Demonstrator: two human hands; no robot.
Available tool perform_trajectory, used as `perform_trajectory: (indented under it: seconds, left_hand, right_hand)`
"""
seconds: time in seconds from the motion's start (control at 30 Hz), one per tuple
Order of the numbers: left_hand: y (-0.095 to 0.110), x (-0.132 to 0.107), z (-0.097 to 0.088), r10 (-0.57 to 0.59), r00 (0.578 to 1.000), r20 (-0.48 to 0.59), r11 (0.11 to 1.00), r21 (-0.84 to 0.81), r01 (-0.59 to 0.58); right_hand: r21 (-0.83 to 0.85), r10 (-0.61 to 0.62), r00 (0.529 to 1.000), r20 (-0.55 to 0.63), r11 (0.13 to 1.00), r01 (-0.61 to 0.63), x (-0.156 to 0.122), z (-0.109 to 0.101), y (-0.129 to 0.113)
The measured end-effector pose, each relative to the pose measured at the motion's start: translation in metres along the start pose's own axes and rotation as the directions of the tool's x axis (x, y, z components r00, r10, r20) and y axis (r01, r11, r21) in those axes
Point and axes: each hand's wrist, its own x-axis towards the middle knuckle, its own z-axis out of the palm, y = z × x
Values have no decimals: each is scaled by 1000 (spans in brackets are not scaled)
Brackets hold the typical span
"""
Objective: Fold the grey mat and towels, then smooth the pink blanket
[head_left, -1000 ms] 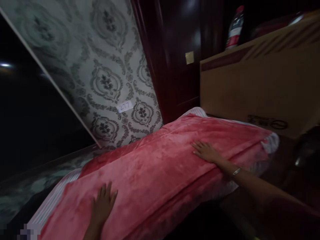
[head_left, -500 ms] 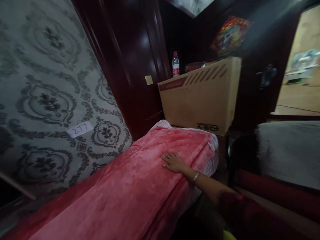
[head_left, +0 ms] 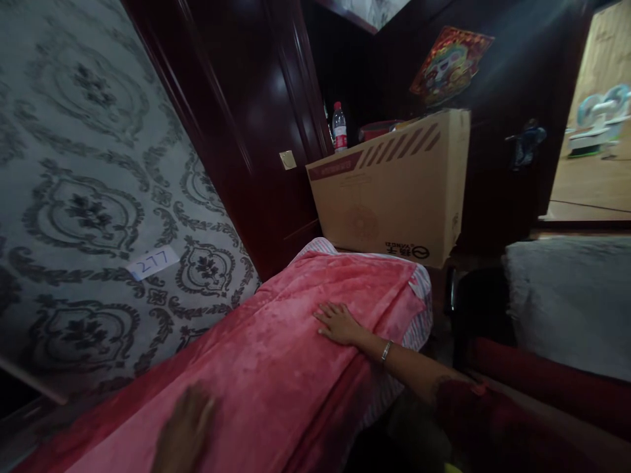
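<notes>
A pink plush blanket [head_left: 266,355] lies spread over a long bed, folded along its right side. Past its far and right edges shows a striped sheet [head_left: 420,289]. My right hand [head_left: 339,323] rests flat on the blanket near the far end, fingers spread, with a bracelet on the wrist. Over the near left part of the blanket is my left hand [head_left: 185,427], blurred by motion. Its fingers look stretched out and hold nothing that I can see; whether it touches the cloth I cannot tell.
A large cardboard box [head_left: 389,197] stands beyond the bed's far end, with a red-capped bottle [head_left: 339,127] behind its top edge. Patterned wallpaper [head_left: 89,210] bounds the left side. At right are a grey fluffy cover [head_left: 572,302] and a doorway with a fan [head_left: 599,112] beyond.
My left hand has come into view at the lower left, over the blanket. My right hand stays flat in nearly the same spot. The view has shifted slightly.
</notes>
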Motion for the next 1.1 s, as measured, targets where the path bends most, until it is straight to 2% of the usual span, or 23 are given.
perform_trajectory:
  seconds: [0.07, 0.17, 0.2, 0.27, 0.37, 0.43, 0.53, 0.73, 0.9, 1.0, 1.03, 1.1]
  left_hand:
    - [57, 34, -4, 86, 993, 77, 994, -69, -81]
    - [130, 63, -1, 200, 976, 86, 972, -142, -187]
    - [147, 66, 4, 220, 972, 78, 967, -144, -208]
    - [168, 66, 19, 253, 967, 13, 961, -120, -250]
    - [173, 61, 45, 270, 958, -93, 957, -80, -277]
    - [168, 60, 59, 268, 958, -104, 958, -79, -277]
    - [159, 62, 75, 266, 959, -98, 958, -86, -275]
    - [153, 62, 98, 256, 961, -100, 959, -96, -265]
    - [155, 56, 94, 261, 958, -116, 962, -57, -269]
    - [158, 54, 88, 250, 961, -118, 966, -31, -255]
    - [159, 54, 87, 247, 962, -117, 968, -22, -251]
    - [161, 53, 87, 241, 963, -121, 970, 7, -242]
  right_hand:
    - [95, 8, 1000, 18, 995, -10, 12, -10, 9]
    - [190, 82, 995, -49, 979, -71, 46, -41, 44]
    - [193, 125, 987, -99, 976, -104, 61, -52, 61]
    - [197, 219, 956, -194, 964, -181, 90, -74, 100]
    - [216, 343, 904, -255, 932, -293, 129, -87, 157]
    - [223, 394, 887, -241, 912, -345, 152, -83, 187]
    - [226, 418, 891, -178, 898, -377, 181, -67, 214]
    - [235, 398, 917, 12, 891, -390, 224, -52, 240]
    - [258, 408, 910, 76, 873, -413, 234, -52, 246]
    - [285, 436, 900, -7, 864, -416, 236, -57, 250]
    - [289, 460, 886, -65, 858, -425, 237, -61, 253]
    - [294, 524, 828, -201, 838, -459, 239, -68, 261]
